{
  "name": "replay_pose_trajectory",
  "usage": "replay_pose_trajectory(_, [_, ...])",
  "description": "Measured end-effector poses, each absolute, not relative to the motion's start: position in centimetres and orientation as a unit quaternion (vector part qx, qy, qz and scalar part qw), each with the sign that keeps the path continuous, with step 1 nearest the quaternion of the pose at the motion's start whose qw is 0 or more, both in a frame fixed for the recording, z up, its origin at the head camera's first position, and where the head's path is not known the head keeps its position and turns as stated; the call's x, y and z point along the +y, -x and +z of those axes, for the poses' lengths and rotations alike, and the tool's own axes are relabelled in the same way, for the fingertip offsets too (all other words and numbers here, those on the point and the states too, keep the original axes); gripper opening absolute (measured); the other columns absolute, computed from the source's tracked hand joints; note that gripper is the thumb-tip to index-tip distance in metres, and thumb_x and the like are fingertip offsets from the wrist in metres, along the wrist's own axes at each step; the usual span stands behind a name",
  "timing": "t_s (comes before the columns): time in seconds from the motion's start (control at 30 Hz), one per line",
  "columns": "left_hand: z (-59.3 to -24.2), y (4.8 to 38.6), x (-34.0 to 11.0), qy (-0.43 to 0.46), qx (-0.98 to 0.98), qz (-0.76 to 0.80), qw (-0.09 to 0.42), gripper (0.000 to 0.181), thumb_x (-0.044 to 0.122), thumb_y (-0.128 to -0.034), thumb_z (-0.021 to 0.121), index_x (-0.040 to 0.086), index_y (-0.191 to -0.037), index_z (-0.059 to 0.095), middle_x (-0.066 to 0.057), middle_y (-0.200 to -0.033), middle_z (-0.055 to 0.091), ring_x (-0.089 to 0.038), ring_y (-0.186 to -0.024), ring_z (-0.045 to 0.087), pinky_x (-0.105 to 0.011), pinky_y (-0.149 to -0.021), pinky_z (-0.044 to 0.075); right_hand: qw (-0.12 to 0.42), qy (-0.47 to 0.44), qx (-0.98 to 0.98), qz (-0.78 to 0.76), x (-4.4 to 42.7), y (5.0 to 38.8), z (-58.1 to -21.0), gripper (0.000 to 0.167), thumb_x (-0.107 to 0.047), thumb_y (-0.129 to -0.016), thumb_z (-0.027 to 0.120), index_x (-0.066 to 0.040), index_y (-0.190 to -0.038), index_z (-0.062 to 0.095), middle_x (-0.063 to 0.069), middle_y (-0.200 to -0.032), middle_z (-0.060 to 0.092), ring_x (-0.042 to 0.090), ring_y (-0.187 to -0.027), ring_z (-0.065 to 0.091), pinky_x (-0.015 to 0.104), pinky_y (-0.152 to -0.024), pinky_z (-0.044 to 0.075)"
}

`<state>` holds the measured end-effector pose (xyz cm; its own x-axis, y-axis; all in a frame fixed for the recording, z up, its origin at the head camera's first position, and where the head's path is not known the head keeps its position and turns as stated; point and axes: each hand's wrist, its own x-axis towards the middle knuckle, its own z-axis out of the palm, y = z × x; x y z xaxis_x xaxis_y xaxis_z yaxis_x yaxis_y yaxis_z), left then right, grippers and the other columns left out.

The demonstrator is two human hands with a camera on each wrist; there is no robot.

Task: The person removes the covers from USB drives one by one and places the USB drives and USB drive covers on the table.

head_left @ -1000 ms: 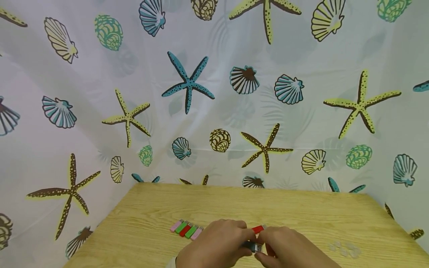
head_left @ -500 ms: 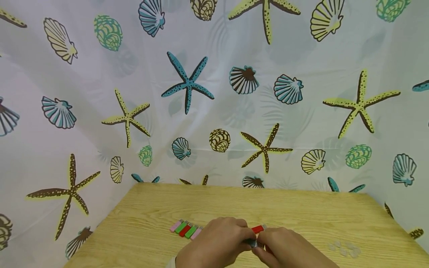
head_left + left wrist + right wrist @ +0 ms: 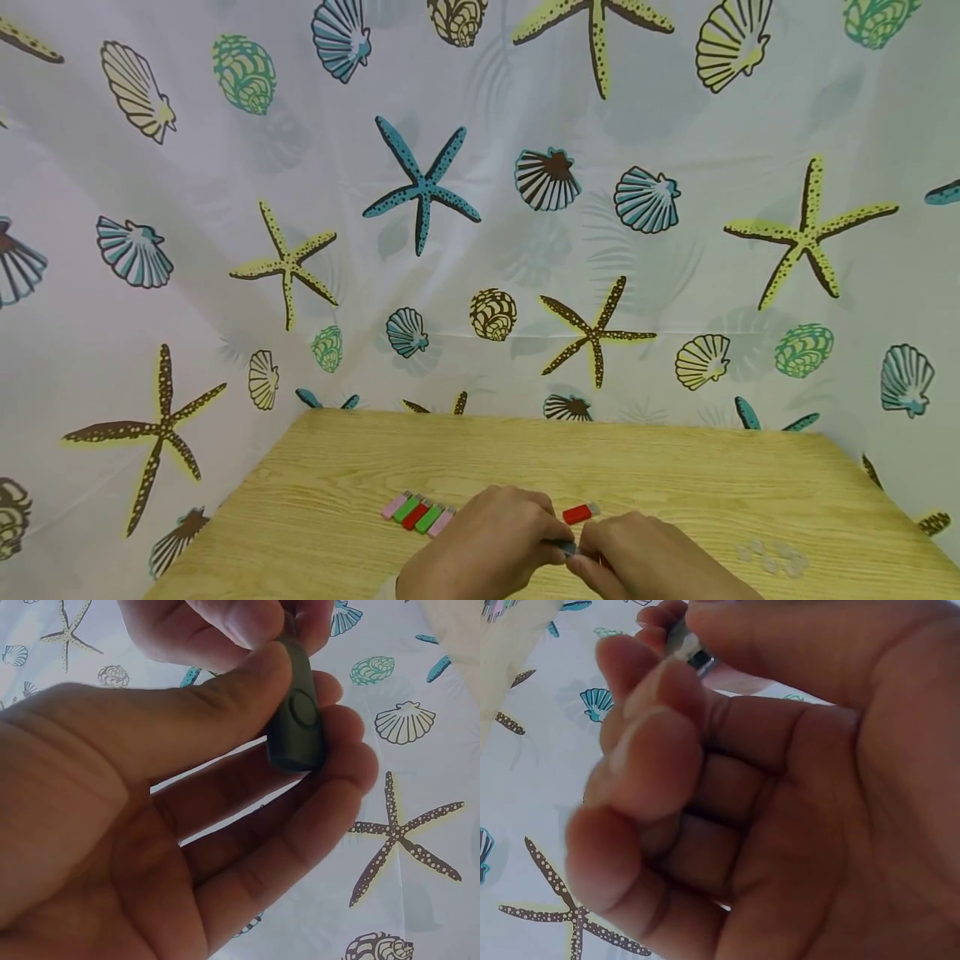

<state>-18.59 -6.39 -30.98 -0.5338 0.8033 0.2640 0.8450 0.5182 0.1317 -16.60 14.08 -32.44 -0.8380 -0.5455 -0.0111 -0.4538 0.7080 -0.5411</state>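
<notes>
A dark USB flash drive (image 3: 562,547) is held between my two hands, low in the middle of the head view. My left hand (image 3: 483,542) pinches its dark body (image 3: 300,724) between thumb and fingertips. At the drive's other end, my right hand (image 3: 645,554) pinches with thumb and fingers near the metal plug (image 3: 699,657). The right fingers cover most of that end, so whether something small sits there too is hidden. Just beyond the hands a red USB flash drive (image 3: 577,514) lies on the table.
Left of the hands, several pink, green and red USB flash drives (image 3: 417,515) lie in a row on the wooden table (image 3: 315,467). Several small clear pieces (image 3: 783,560) are scattered at the right. A shell-patterned curtain (image 3: 480,250) stands behind the table and along its sides.
One second ago the dark drive's metal plug showed between the hands; the right fingers have since closed in around it. More of the red drive beyond now shows. The left hand has barely moved.
</notes>
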Motion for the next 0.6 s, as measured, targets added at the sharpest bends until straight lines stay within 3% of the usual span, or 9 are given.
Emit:
replay_pose_trajectory(0.33, [-30.79,18.59,-6.72,0.515,-0.838,-0.153,0.095,0.013,0.017,-0.0887,0.068,0.019,-0.099,0.076,0.014,-0.084,0.062,0.012,-0.072,0.051,-0.003,-0.066,0.038,0.064,0.319,0.907,-0.266,14.42,16.64,-32.25,0.025,-0.029,-0.097,0.059,-0.023,-0.073,0.055,-0.016,-0.060,0.035,-0.001,-0.054,0.037,0.021,-0.051,0.034])
replay_pose_trajectory(0.6, [-30.83,18.58,-6.69,0.512,-0.839,-0.157,0.094,0.011,0.018,-0.0900,0.067,0.018,-0.097,0.076,0.015,-0.081,0.061,0.011,-0.070,0.049,-0.004,-0.065,0.038,0.054,0.313,0.911,-0.262,14.42,16.59,-32.30,0.034,-0.033,-0.098,0.056,-0.023,-0.065,0.051,-0.016,-0.056,0.031,-0.001,-0.049,0.031,0.020,-0.048,0.029])
